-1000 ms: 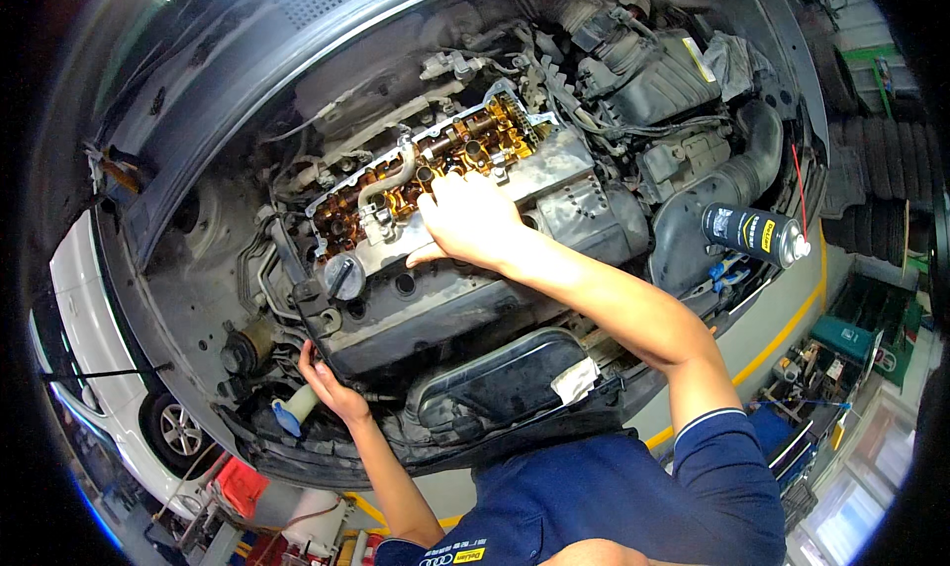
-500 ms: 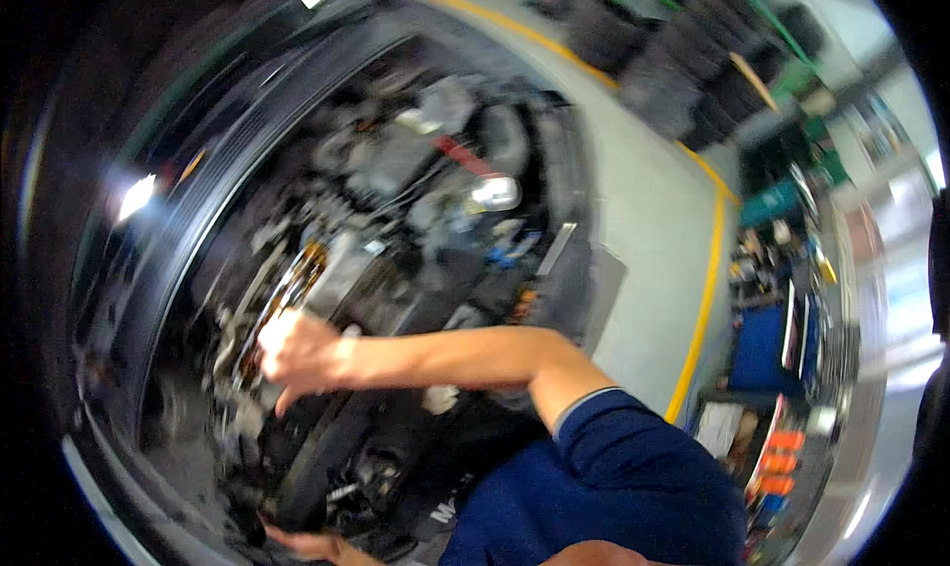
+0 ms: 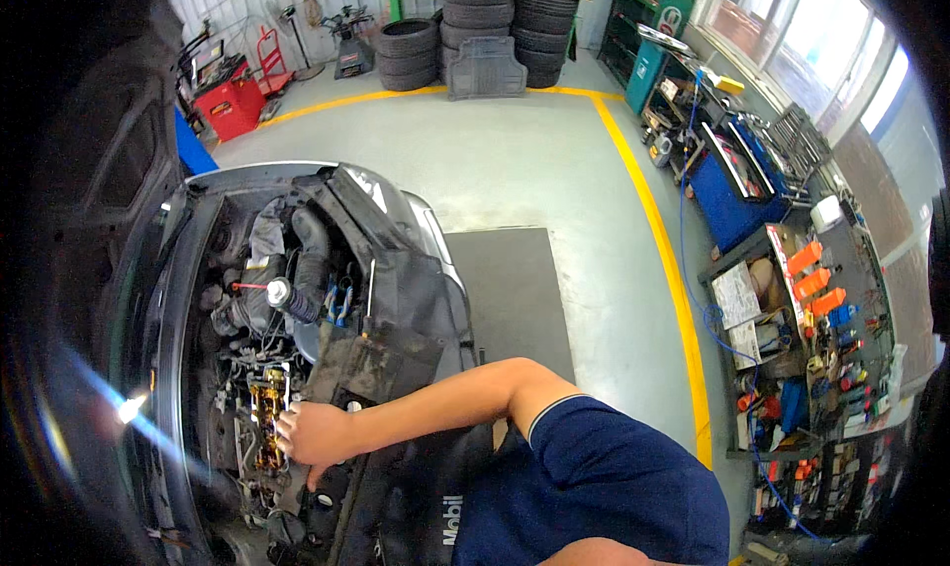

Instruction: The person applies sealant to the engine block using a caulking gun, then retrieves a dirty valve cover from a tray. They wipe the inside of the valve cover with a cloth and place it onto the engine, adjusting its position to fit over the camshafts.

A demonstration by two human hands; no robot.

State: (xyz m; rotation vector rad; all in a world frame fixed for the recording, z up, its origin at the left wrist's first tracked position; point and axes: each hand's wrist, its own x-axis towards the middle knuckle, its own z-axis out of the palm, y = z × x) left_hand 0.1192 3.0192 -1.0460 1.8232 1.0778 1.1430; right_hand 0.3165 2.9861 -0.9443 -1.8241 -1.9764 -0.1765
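Observation:
My right hand (image 3: 322, 433) reaches leftward into the engine bay of a car with its hood raised. Its fingers are bent and closed at the edge of the exposed, oily golden-brown valve train (image 3: 267, 398), with the thumb pointing down toward me. What the fingertips grip, if anything, is hidden behind the knuckles. Farther back in the bay lie a silver round-ended piece (image 3: 280, 292) with a thin red rod and a black ribbed intake hose (image 3: 312, 235). My left hand is out of sight.
A black fender cover (image 3: 386, 363) drapes the car's front edge under my forearm. To the right stand a blue tool cabinet (image 3: 732, 195) and a cluttered workbench (image 3: 782, 368). Stacked tyres (image 3: 480, 17) and a red tool cart (image 3: 230, 106) are at the back.
The view has swung and sharpened, now showing more floor and the back wall. My right hand remains at the engine; my left hand, earlier at the bottom edge, has gone from view.

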